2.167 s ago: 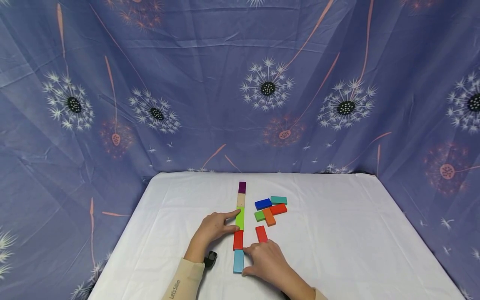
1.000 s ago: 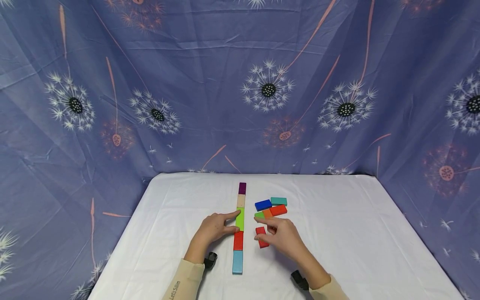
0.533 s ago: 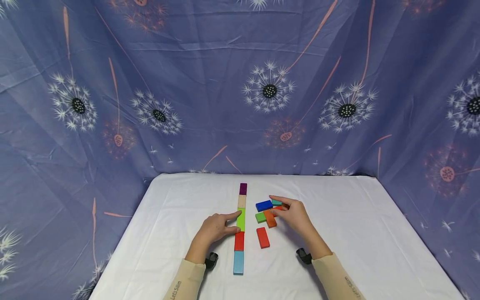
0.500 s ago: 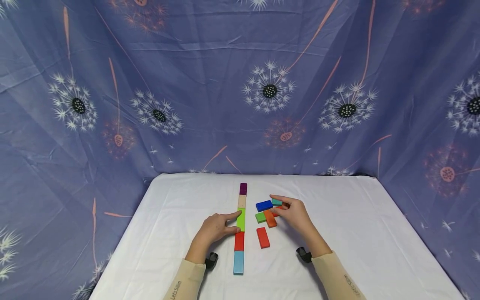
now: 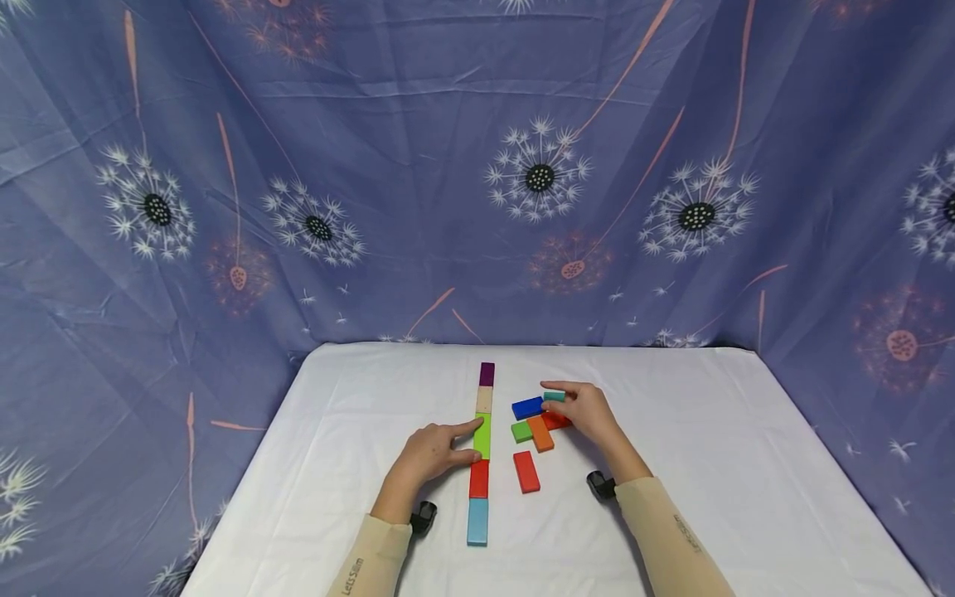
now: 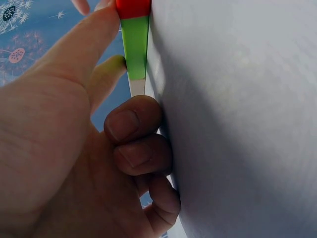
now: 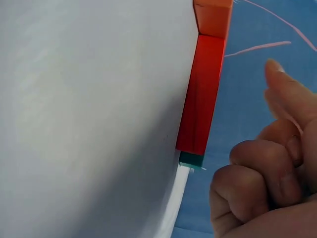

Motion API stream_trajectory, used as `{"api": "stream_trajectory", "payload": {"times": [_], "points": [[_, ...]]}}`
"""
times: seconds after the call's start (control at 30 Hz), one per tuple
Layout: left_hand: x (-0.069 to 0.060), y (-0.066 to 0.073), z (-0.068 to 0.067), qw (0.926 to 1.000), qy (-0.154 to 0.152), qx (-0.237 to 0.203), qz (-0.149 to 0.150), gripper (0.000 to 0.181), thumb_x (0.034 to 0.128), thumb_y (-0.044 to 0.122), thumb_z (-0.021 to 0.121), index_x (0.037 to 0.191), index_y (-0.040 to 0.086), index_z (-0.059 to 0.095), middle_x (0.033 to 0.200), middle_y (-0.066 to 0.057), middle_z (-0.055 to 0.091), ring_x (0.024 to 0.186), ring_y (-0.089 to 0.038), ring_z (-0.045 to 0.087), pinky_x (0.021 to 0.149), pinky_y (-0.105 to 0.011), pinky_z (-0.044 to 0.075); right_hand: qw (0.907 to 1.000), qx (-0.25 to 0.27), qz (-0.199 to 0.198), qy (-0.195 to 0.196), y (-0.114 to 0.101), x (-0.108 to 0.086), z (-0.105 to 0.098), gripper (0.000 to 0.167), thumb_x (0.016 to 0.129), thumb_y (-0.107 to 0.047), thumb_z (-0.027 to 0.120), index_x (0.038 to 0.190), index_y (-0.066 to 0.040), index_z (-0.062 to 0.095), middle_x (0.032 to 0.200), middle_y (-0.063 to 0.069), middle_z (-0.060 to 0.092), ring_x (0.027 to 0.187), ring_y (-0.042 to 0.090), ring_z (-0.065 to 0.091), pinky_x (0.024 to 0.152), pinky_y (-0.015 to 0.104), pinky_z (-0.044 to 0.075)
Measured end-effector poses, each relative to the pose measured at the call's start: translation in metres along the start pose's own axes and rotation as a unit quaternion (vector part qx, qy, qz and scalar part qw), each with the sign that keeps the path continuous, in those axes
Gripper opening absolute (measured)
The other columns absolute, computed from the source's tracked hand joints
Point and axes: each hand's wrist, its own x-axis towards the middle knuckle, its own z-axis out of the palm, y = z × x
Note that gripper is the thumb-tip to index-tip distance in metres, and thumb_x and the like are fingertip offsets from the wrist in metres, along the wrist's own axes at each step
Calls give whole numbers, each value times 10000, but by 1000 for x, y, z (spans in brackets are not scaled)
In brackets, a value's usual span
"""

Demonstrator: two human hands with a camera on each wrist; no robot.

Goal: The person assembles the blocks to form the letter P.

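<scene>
Nearest me on the white table, about midway between its left and right edges, a light blue block begins a row, with a red block beyond it. To their right lies a loose red block. My left hand grasps nothing; its thumb and forefinger spread along the lime block, touching its left side. Farther right sit the orange block, small green block and second loose red block. Over them my right hand holds nothing, thumb and forefinger apart around the teal block, beside the blue block. The wooden block and purple block end the row toward the far edge. I judge five blocks aligned, six left outside.
</scene>
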Motion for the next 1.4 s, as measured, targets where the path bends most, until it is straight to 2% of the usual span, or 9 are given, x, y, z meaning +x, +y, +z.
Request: {"api": "stream_trajectory", "payload": {"times": [0.1, 0.17, 0.27, 0.33, 0.4, 0.87, 0.97, 1.17, 1.4], "points": [[0, 0, 0, 10000, 1, -17, -2, 662, 889, 527, 810, 1499, 358, 617, 1126, -195, 772, 967, -255, 673, 871, -482, 571, 9999, 44, 144, -65, 3, 4, 1, 444, 913, -262, 847, 1338, -170, 759, 595, -18, 413, 578, 159, 373, 536, 255, 282], [0, 0, 1, 10000, -9, -25, -9, 663, 888, 531, 808, 1499, 359, 617, 1094, -182, 772, 952, -241, 663, 862, -472, 569, 9997, 35, 237, -75, 6, 6, 1, 431, 912, -272, 847, 1326, -179, 768, 656, 24, 531, 667, 186, 466, 589, 271, 365], [-1, 0, 1, 10000, -7, -27, 1, 666, 886, 534, 810, 1499, 360, 617, 1050, -166, 771, 935, -224, 654, 849, -457, 566, 9994, -36, 328, -49, 9, 7, 3, 407, 916, -300, 840, 1305, -198, 781, 1009, 121, 762, 994, 286, 647, 838, 367, 552], [-1, 0, 1, 10000, -3, -19, 13, 668, 885, 533, 811, 1500, 360, 616, 1012, -155, 767, 926, -218, 650, 840, -447, 564, 9993, -112, 342, -34, 10, 7, 4, 391, 924, -312, 829, 1298, -204, 785, 1306, 150, 748, 1271, 352, 627, 1047, 489, 538], [0, 1, 1, 10000, 5, -12, 10, 668, 883, 531, 813, 1499, 363, 616, 974, -141, 759, 917, -212, 644, 829, -438, 560, 9993, -170, 343, -53, 11, 7, 4, 377, 934, -304, 817, 1296, -201, 786, 1418, 154, 701, 1385, 386, 578, 1129, 566, 483], [-1, 1, 1, 10000, -27, -36, -76, 671, 882, 534, 813, 1502, 376, 609, 790, -51, 662, 883, -188, 609, 791, -402, 534, 9946, -891, 463, -259, 2, 14, 7, 310, 923, -251, 821, 1229, -202, 819, 1403, 172, 701, 1363, 419, 581, 1130, 591, 464], [-1, 1, 1, 9999, -24, -63, -78, 670, 881, 528, 816, 1500, 372, 612, 828, -75, 689, 905, -202, 628, 805, -415, 544, 9935, -948, 530, -333, 0, 15, 7, 321, 918, -265, 830, 1233, -205, 817, 1408, 170, 698, 1363, 417, 578, 1134, 597, 455], [0, 0, 1, 9999, -34, -48, -93, 667, 883, 534, 812, 1500, 376, 612, 1142, -166, 773, 993, -244, 672, 873, -471, 569, 9923, -983, 675, -346, -3, 16, 8, 318, 907, -271, 841, 1219, -211, 822, 1407, 170, 695, 1342, 399, 584, 1137, 604, 444], [1, 0, 0, 9999, -66, -13, -86, 669, 887, 529, 810, 1505, 373, 607, 975, -123, 752, 935, -212, 639, 860, -461, 561, 9902, -1250, 595, -179, -3, 16, 11, 281, 895, -288, 848, 1156, -185, 837, 1325, 154, 738, 1275, 384, 619, 1105, 593, 471]]}}
